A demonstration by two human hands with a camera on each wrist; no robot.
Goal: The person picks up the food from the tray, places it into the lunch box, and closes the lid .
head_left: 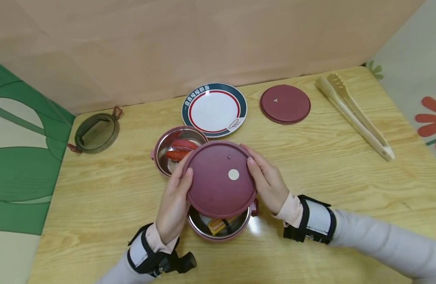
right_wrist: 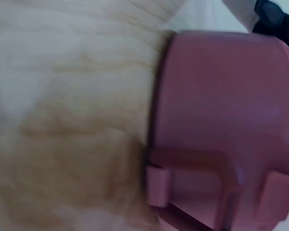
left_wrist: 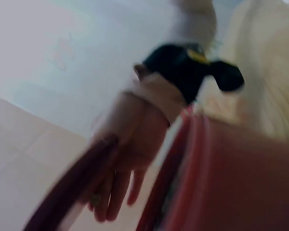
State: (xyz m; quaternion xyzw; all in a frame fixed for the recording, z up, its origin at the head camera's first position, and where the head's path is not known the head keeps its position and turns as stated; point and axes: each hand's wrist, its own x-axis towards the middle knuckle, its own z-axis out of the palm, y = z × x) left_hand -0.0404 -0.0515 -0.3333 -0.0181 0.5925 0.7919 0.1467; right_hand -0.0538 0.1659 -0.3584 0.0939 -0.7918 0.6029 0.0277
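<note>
Both hands hold a round maroon lid (head_left: 218,185), which has a pale round spot on its top. The left hand (head_left: 175,197) grips its left edge, thumb on top. At the right edge, the right hand (head_left: 269,183) grips it with the thumb on top too. Below the lid is a pink-walled, steel-lined bowl (head_left: 221,238), partly covered by the lid in the head view. A small yellow packet (head_left: 217,226) lies inside. The right wrist view shows the bowl's wall (right_wrist: 226,96) and a folding handle (right_wrist: 197,161). In the left wrist view the lid's edge (left_wrist: 70,185) is tilted above the bowl.
A second steel-lined bowl (head_left: 160,146) with red sausage-like pieces (head_left: 176,155) stands behind the left hand. Farther back are a plate (head_left: 218,110), another maroon lid (head_left: 285,104) and beige tongs (head_left: 358,118). A dark see-through lid with red clips (head_left: 97,134) lies at the left.
</note>
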